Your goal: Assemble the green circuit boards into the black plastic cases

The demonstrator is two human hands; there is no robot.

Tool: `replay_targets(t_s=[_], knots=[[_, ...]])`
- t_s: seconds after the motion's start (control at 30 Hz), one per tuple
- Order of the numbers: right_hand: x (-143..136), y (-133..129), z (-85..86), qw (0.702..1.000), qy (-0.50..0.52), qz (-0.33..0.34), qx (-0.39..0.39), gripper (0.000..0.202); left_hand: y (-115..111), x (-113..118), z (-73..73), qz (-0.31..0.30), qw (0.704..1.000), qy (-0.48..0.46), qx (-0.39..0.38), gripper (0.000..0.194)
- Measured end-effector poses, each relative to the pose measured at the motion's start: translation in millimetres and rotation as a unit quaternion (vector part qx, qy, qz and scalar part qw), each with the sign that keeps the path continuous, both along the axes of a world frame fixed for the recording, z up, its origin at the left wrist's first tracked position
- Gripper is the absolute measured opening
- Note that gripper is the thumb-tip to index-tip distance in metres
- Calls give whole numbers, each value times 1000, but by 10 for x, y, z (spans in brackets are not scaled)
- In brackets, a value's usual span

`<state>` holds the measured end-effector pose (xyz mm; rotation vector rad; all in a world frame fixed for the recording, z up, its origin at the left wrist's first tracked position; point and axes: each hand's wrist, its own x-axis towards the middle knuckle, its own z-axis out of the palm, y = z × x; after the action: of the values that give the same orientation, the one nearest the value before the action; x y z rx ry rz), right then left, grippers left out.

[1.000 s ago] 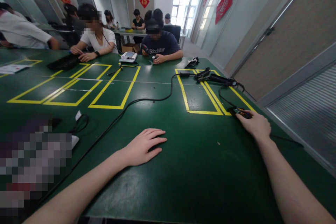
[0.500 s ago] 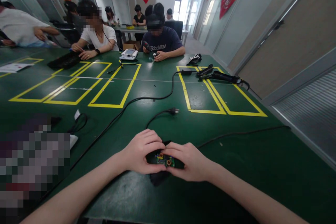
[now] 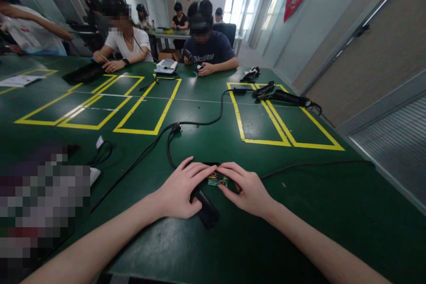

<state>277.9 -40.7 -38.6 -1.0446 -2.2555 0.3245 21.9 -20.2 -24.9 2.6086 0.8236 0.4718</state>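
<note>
A small green circuit board (image 3: 218,181) with copper-coloured coils lies between my two hands on the green table. My left hand (image 3: 184,186) comes from the left, its fingertips at the board's upper left edge and its thumb on a black plastic piece (image 3: 207,211). From the right, my right hand (image 3: 246,188) touches the board with fingers and thumb curved round its right side. Part of a dark casing shows behind the fingertips. A black plug (image 3: 176,128) on a short cable lies beyond my left hand.
Long black cables (image 3: 140,155) cross the green table (image 3: 299,213). Yellow tape outlines (image 3: 136,132) mark its far half. Black tools (image 3: 286,96) lie at the far right. Two people (image 3: 213,49) sit opposite, near a white device (image 3: 166,66). A blurred-out pile lies at the left.
The plug has moved left and away from me. My hands have shifted slightly away, with the board, and the black piece below them is more exposed. My left thumb has parted from the right.
</note>
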Motion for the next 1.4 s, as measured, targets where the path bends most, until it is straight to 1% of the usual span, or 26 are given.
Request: replay_targets(t_s=[0.1, 0.2, 0.27, 0.33, 0.43, 0.53, 0.6, 0.67, 0.7, 0.77, 0.83, 0.9, 1.0, 1.1, 1.17, 1.23, 1.3, 1.4], knots=[[51, 40, 14, 1000, 0, -4, -1, 36, 26, -40, -7, -11, 1000, 20, -10, 104], [72, 72, 15, 999, 4, 18, 28, 35, 21, -37, -13, -15, 1000, 22, -14, 108], [67, 88, 13, 998, 8, 37, 43, 33, -1, -9, -20, -6, 1000, 18, -17, 112], [54, 99, 8, 997, 17, 49, 53, 29, -30, 30, -33, 13, 1000, 16, -21, 112], [35, 104, -2, 996, 16, 61, 64, 25, -56, 77, -59, 44, 999, 20, -22, 106], [31, 98, -17, 996, -12, 66, 65, 29, -44, 83, -90, 56, 998, 9, -20, 100], [36, 90, -29, 995, -33, 71, 58, 40, -24, 69, -109, 43, 999, -21, -21, 98], [43, 79, -43, 994, -52, 86, 47, 54, -7, 53, -124, 23, 997, -68, -26, 96], [47, 74, -51, 993, -60, 93, 42, 58, 0, 47, -128, 17, 995, -93, -28, 93], [58, 66, -67, 992, -71, 99, 30, 58, 16, 40, -130, 21, 990, -133, -35, 82], [71, 64, -79, 993, -74, 91, 14, 61, 37, 38, -125, 30, 987, -151, -40, 66], [83, 66, -86, 994, -69, 83, 3, 70, 65, 34, -119, 26, 986, -159, -39, 52], [82, 65, -97, 995, -59, 74, 9, 84, 113, 19, -117, 4, 985, -172, -34, 39], [51, 48, -109, 996, -62, 70, 8, 81, 151, 1, -124, -22, 985, -169, -22, 29], [24, 35, -110, 996, -68, 64, 1, 75, 171, -12, -126, -38, 986, -163, -9, 25], [5, 30, -97, 996, -74, 54, 3, 67, 191, -32, -122, -60, 986, -159, 6, 28], [1, 37, -76, 996, -83, 38, 8, 64, 209, -56, -110, -79, 985, -152, 27, 32], [32, 69, -49, 995, -100, 11, 8, 69, 224, -87, -83, -84, 987, -132, 39, 36]])
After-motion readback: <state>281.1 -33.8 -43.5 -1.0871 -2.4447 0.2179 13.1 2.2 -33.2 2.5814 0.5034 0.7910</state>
